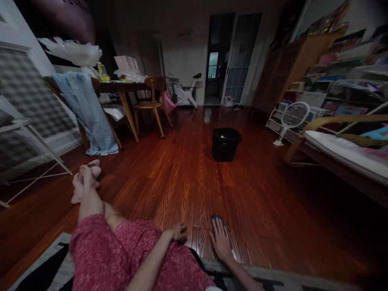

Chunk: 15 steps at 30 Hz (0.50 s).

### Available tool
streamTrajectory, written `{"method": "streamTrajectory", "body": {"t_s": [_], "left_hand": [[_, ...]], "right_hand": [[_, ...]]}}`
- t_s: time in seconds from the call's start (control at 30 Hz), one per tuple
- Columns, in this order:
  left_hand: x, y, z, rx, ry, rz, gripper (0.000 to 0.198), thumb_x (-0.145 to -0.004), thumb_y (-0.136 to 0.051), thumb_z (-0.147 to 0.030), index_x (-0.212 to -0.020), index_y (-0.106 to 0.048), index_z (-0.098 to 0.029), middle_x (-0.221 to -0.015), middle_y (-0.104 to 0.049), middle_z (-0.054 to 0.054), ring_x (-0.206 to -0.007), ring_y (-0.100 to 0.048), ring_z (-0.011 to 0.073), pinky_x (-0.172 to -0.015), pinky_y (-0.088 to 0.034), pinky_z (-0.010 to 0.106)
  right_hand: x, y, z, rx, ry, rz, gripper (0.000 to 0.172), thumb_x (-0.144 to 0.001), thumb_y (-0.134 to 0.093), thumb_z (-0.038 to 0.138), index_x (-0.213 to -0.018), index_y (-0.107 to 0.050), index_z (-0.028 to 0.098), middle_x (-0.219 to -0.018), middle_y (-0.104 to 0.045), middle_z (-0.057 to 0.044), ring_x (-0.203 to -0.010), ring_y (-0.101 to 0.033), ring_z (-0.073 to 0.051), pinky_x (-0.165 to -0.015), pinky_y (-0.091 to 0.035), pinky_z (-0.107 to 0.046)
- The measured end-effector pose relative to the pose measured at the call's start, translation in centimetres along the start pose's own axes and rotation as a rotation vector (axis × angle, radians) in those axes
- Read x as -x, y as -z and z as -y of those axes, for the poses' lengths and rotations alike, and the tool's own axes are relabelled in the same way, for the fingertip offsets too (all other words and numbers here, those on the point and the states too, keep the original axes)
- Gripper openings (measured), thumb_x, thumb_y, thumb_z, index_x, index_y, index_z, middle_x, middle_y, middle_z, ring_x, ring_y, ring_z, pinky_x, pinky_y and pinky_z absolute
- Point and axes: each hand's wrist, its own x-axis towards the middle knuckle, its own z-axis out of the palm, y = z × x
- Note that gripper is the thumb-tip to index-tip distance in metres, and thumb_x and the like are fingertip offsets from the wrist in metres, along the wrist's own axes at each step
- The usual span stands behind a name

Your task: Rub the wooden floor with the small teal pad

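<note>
My right hand (pixel 221 240) lies flat, fingers stretched out, on a dark flat oblong thing (pixel 215 217) on the wooden floor. The hand covers most of it, so I cannot tell its kind. Over my lap rests my left hand (pixel 179 233), its fingers loosely bent and slightly apart, with nothing visible in it. Beneath that arm is the pink-red patterned clothing (pixel 142 242) on my legs. Farther ahead on the floor stands a black bin (pixel 226 144), out of reach of both hands.
To the left are a wooden table (pixel 123 87), a chair (pixel 153 103) and jeans (pixel 81 105) over another chair. A white exercise bike (pixel 185 95) stands at the back. On the right are a racket-shaped white device (pixel 294 117) and a wooden-armed seat (pixel 342 151). Slippers (pixel 95 169) lie near my feet.
</note>
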Motion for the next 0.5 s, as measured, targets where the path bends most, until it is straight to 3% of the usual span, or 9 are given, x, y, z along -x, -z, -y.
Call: {"method": "streamTrajectory", "body": {"t_s": [0.1, 0.2, 0.3, 0.5], "left_hand": [[-0.1, -0.1, 0.2, 0.003, -0.006, 0.0, 0.072, -0.09, -0.053, -0.051, -0.153, -0.038, -0.022, -0.167, -0.021, 0.009, -0.15, -0.028, 0.0308, -0.122, -0.025, 0.043], [-0.1, -0.1, 0.3, 0.003, -0.008, -0.005, 0.072, -0.089, -0.052, -0.051, -0.153, -0.038, -0.022, -0.167, -0.023, 0.009, -0.151, -0.026, 0.0311, -0.122, -0.025, 0.044], [-0.1, -0.2, 0.3, -0.002, -0.01, -0.009, 0.071, -0.089, -0.052, -0.05, -0.153, -0.039, -0.022, -0.166, -0.024, 0.009, -0.15, -0.028, 0.0314, -0.122, -0.026, 0.044], [0.0, -0.3, 0.4, -0.013, -0.016, -0.018, 0.07, -0.089, -0.051, -0.053, -0.151, -0.042, -0.024, -0.165, -0.027, 0.007, -0.15, -0.029, 0.03, -0.122, -0.025, 0.044]], "right_hand": [[2.6, -0.1, 1.1, 0.002, 0.017, 0.003, 0.065, -0.1, -0.027, 0.047, -0.159, -0.026, 0.022, -0.167, -0.022, -0.006, -0.155, -0.016, -0.025, -0.123, -0.021, -0.05], [2.7, 0.0, 1.9, 0.007, 0.002, 0.023, 0.064, -0.1, -0.026, 0.046, -0.158, -0.028, 0.019, -0.167, -0.022, -0.008, -0.155, -0.014, -0.025, -0.123, -0.021, -0.05], [0.3, 0.2, 2.1, -0.007, 0.016, 0.039, 0.063, -0.1, -0.025, 0.046, -0.158, -0.028, 0.02, -0.166, -0.024, -0.008, -0.155, -0.014, -0.024, -0.123, -0.02, -0.049], [-7.7, 0.8, 2.8, 0.0, -0.03, 0.09, 0.061, -0.099, -0.026, 0.038, -0.157, -0.033, 0.018, -0.165, -0.026, -0.009, -0.154, -0.019, -0.022, -0.124, -0.016, -0.047]]}}
